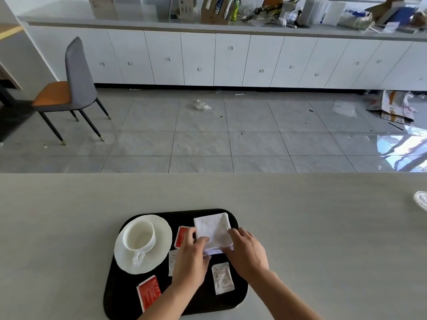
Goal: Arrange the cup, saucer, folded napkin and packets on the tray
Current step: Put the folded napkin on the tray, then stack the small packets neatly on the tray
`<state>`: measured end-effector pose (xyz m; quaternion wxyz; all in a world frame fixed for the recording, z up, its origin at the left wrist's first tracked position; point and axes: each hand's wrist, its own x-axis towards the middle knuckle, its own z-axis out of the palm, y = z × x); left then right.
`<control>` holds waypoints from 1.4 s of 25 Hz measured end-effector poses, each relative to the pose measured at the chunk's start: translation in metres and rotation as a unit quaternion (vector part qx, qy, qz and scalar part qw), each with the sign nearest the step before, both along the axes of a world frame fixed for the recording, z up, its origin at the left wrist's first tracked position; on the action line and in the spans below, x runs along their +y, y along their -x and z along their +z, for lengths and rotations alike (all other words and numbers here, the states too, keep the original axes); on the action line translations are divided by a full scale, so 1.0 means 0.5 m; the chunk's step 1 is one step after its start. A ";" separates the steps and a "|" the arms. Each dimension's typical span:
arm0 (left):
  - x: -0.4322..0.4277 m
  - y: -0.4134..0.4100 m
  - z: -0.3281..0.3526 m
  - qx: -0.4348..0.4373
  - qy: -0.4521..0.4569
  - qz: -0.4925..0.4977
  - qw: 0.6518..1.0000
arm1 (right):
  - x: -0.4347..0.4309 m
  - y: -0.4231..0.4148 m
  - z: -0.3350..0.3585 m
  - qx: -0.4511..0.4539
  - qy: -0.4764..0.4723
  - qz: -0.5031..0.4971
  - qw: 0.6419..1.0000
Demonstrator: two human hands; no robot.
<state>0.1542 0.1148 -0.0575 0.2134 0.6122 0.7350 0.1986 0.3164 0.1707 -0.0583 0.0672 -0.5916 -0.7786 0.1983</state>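
Head view. Pale grey table (300, 227) across the near half; beyond it a grey tiled floor (208, 135) with scattered litter, flattened cardboard (392, 107) at far right, a grey chair with an orange seat (69, 88) at far left. White cabinets (231, 61) along the far wall, under a cluttered counter (277, 12).

On the table's near edge, a black tray (115, 296) with rounded corners. At its left, a white saucer (161, 241) carrying a white cup (139, 236), upright, handle towards the near side. At the far right of the tray, a white folded napkin (213, 229). Left hand (190, 259) and right hand (247, 250) both pinching the napkin's near edge, fingers curled around the folds. One red packet (181, 235) between saucer and napkin, partly under the left hand; another red packet (149, 292) at near left. One white packet (222, 278) between the two wrists; another white packet (172, 259) just beside the saucer, mostly hidden by the left hand.
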 end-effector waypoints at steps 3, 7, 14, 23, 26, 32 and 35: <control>0.000 0.001 -0.002 0.022 0.000 -0.009 1.000 | 0.001 -0.007 -0.005 0.000 -0.009 0.017 1.000; -0.002 -0.004 0.001 0.047 -0.017 -0.017 0.999 | 0.000 -0.010 -0.010 -0.007 -0.022 0.017 1.000; -0.017 0.008 0.009 0.161 -0.044 -0.092 0.982 | -0.002 -0.014 -0.017 -0.019 -0.046 0.041 0.998; -0.054 0.025 0.009 0.116 -0.062 -0.076 0.988 | -0.005 -0.015 -0.001 -0.015 -0.071 0.059 0.996; -0.113 0.060 0.000 0.079 -0.063 -0.052 0.994 | -0.016 0.000 0.012 -0.002 -0.113 0.078 0.991; -0.220 0.126 -0.004 0.131 -0.057 -0.036 0.989 | -0.061 0.131 0.007 -0.021 -0.122 0.230 0.965; -0.255 0.151 -0.003 0.148 -0.029 0.014 0.988 | -0.072 0.169 -0.004 -0.066 -0.079 0.251 0.963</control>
